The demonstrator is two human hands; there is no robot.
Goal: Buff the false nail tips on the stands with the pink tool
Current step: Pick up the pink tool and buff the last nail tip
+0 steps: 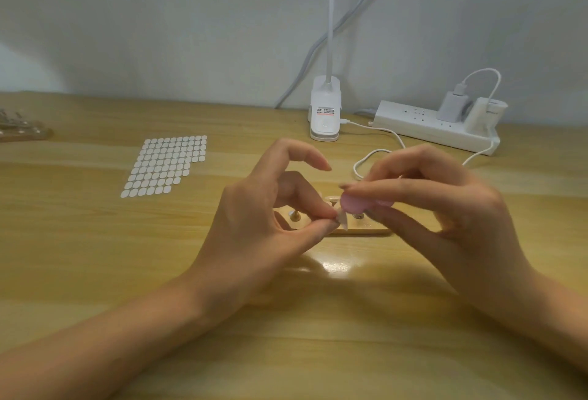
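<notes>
1. The left hand (pixel 270 224) is closed in a pinch. The thumb and a lower finger are pressed on a pale false nail tip (pixel 343 223), while the index finger is arched above it and holds nothing.
2. The right hand (pixel 445 208) is curled round the pink tool (pixel 353 204). Only the tool's rounded end is shown past the fingertips; the rest is hidden under the fingers.
3. The nail tip is held just above the golden stand strip (pixel 366 230), near the middle of the wooden table (pixel 286 320). Whether it is seated on a peg cannot be told. 1 bare peg (pixel 296 215) is seen to its left.
4. The tool's rounded end is placed just above the nail tip, touching it or nearly so; blur prevents certainty. The tool's long axis is laid left to right, back toward the right hand. The tip's long axis is slanted down and to the right, so the 2 axes cross.
5. Buffing of this tip is judged to be the step in hand. The tip is reached by the tool from the right, and a firm left-hand pinch is judged necessary against each stroke.
6. Farther back, a sheet of white oval stickers (pixel 165 165), a clip lamp (pixel 325 113) and a power strip (pixel 436 126) are seen.
</notes>
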